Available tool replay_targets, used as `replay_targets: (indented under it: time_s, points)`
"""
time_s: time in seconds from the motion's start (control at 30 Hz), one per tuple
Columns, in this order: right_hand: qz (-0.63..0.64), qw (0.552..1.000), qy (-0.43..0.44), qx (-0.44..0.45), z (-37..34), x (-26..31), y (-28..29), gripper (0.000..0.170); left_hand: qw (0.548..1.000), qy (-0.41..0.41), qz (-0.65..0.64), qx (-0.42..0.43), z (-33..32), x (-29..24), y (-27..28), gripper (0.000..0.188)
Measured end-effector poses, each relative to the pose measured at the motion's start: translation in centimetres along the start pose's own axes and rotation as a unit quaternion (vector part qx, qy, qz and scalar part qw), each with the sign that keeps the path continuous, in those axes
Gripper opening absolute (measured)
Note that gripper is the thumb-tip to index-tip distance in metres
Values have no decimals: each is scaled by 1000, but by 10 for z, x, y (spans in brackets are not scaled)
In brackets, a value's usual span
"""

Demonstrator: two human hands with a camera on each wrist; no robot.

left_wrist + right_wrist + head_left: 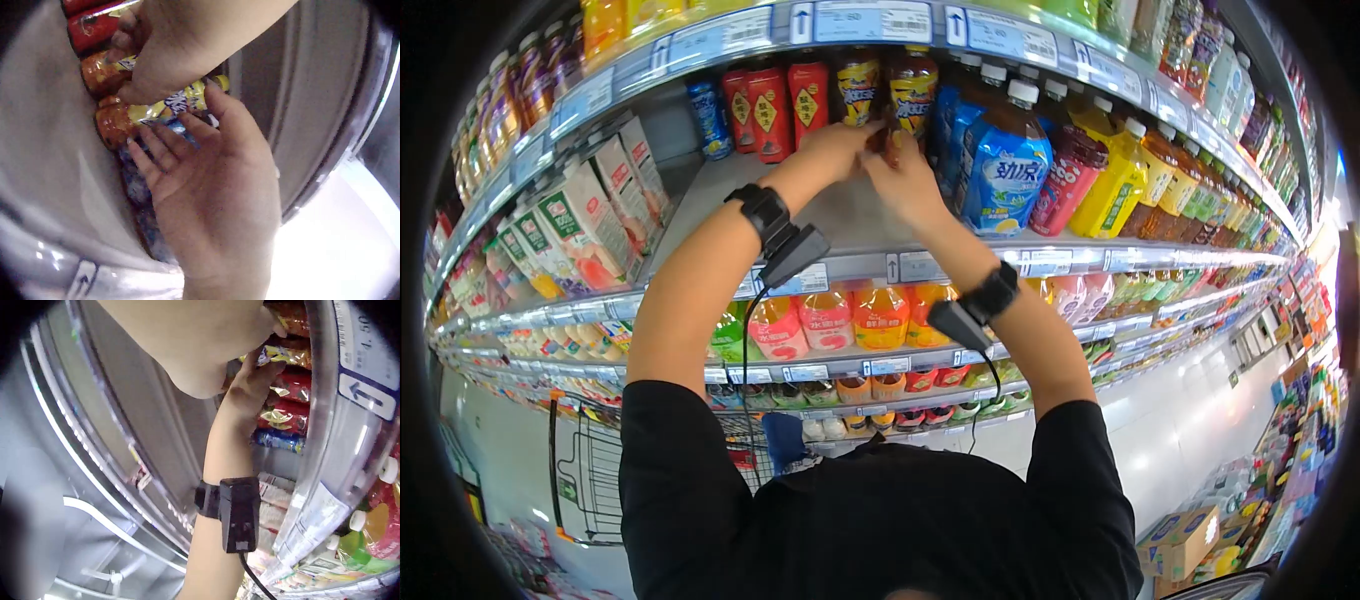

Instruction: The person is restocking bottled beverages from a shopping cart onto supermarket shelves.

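Two bottles with yellow labels stand side by side on the shelf. My left hand (840,150) is at the left bottle (103,72), thumb on one side and fingers on the other; in the right wrist view this hand (247,394) partly covers it. My right hand (908,190) is beside the right bottle (913,90). In the left wrist view the palm of my right hand (215,181) faces the camera, its fingers extended along that bottle (153,112) and the thumb near its yellow cap. The exact finger contact is partly hidden.
Red bottles (768,115) and a blue can (710,120) stand to the left, large blue bottles (1005,165) to the right. Cartons (580,220) line the shelf's left side. The shelf above has a price-label edge (870,22). A cart (590,470) is at lower left.
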State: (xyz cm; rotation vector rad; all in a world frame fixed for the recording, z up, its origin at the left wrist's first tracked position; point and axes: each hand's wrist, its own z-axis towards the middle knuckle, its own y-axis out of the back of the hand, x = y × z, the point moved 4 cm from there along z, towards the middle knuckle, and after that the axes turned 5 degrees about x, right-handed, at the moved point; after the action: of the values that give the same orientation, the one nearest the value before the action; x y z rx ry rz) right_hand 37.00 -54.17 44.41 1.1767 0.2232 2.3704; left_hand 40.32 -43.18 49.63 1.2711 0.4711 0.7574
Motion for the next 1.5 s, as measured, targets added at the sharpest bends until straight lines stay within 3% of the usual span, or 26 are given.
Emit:
replay_targets:
  time_s: [0.03,0.07,0.13,0.2,0.37,0.4,0.43,0.53,0.63,0.7,0.73,0.8,0.83,0.87,0.9,0.93,0.97,1.0,1.1,1.27,1.33,1.5]
  points:
    - [-42,996,82,-15,-17,21,3,57,990,84,-98,47,-2,5,-1,51]
    - [-105,980,163,-40,-47,70,18,57,993,71,-88,36,-17,-3,10,48]
    - [-77,975,207,9,-82,115,29,51,997,47,-63,16,-75,-31,30,44]
    - [-87,972,212,54,-118,126,32,46,989,-30,-117,-89,-116,-32,11,34]
    - [-109,956,252,104,-206,88,10,34,971,22,-235,-30,-234,-49,-36,29]
    - [-124,966,195,119,-222,65,0,34,962,15,-241,-129,-254,-57,-47,25]
    - [-126,977,126,118,-238,44,-13,33,951,24,-274,-143,-272,-64,-60,22]
    - [-303,888,152,311,-276,28,-52,36,950,63,-307,2,-313,-84,-123,26]
    - [-292,774,-15,561,-332,-12,-77,39,955,51,-273,104,-360,-100,-161,28]
    - [-319,720,-15,616,-359,-27,-94,42,936,23,-305,174,-387,-109,-176,28]
    - [-334,689,-11,643,-373,-32,-99,44,931,56,-313,181,-398,-114,-180,28]
    - [-308,673,28,672,-397,-32,-111,47,917,127,-325,193,-421,-120,-187,28]
    - [-293,667,51,683,-406,-33,-120,49,914,167,-336,152,-437,-128,-213,29]
    - [-271,659,66,698,-422,-39,-128,55,901,163,-369,162,-450,-137,-233,29]
    - [-196,725,173,637,-448,-63,-136,49,881,182,-394,189,-460,-151,-222,27]
    - [-200,697,230,650,-477,-91,-149,51,897,170,-360,194,-472,-165,-237,26]
    - [-212,658,168,703,-476,-76,-154,52,864,155,-413,242,-484,-176,-235,23]
    - [-221,607,95,757,-488,-58,-148,53,873,162,-388,246,-498,-184,-246,22]
    - [-249,603,79,754,-515,-24,-142,57,876,202,-329,289,-538,-215,-289,25]
    - [-151,586,108,789,-588,-35,-167,49,853,313,-330,256,-580,-222,-265,22]
    - [-154,584,109,790,-582,-13,-171,51,840,350,-333,246,-594,-221,-258,21]
    - [-101,682,65,721,-550,21,-192,41,842,341,-350,227,-637,-206,-271,20]
